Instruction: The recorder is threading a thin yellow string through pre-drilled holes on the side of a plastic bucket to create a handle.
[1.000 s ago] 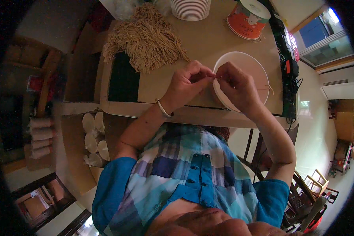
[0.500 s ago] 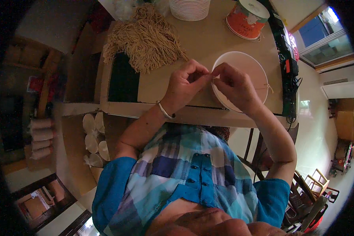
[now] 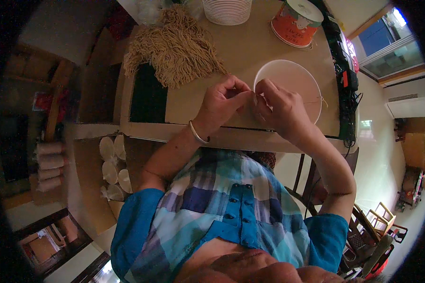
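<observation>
We see a white round lid (image 3: 295,80) on the tan cardboard table (image 3: 250,42), and a pale tan string (image 3: 316,101) across it. Far left lies a heap of beige strings (image 3: 174,45). The far right tub (image 3: 296,21) is orange with a white top. The stack of lids (image 3: 226,9) is white (faintly ribbed). Our shirt (image 3: 226,212) is checked in blue, teal and white, and the bangle (image 3: 197,133) is silver.
</observation>
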A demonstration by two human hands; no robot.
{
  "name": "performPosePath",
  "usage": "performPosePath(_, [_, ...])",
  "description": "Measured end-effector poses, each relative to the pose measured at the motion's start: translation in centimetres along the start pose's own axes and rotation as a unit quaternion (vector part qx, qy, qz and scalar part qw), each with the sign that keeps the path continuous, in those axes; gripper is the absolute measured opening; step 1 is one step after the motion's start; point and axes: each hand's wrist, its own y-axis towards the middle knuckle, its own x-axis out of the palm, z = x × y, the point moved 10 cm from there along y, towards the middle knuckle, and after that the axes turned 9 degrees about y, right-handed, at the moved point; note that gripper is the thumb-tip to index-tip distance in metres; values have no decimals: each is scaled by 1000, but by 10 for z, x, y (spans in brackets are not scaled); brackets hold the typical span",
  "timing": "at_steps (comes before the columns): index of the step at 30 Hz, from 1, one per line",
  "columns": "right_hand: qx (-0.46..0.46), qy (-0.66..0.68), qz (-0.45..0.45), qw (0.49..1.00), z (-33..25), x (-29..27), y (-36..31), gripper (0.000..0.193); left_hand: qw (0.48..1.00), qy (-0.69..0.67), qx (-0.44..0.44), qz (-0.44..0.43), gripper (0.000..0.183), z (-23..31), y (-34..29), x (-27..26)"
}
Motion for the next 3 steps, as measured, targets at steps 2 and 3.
performPosePath(2, [-14, -56, 12, 998, 1, 0, -1, 19, 1000, 22, -2, 1, 12, -1, 0, -2])
performPosePath(3, [-14, -56, 12, 998, 1, 0, -1, 19, 999, 44, -4, 2, 13, -2, 0, -3])
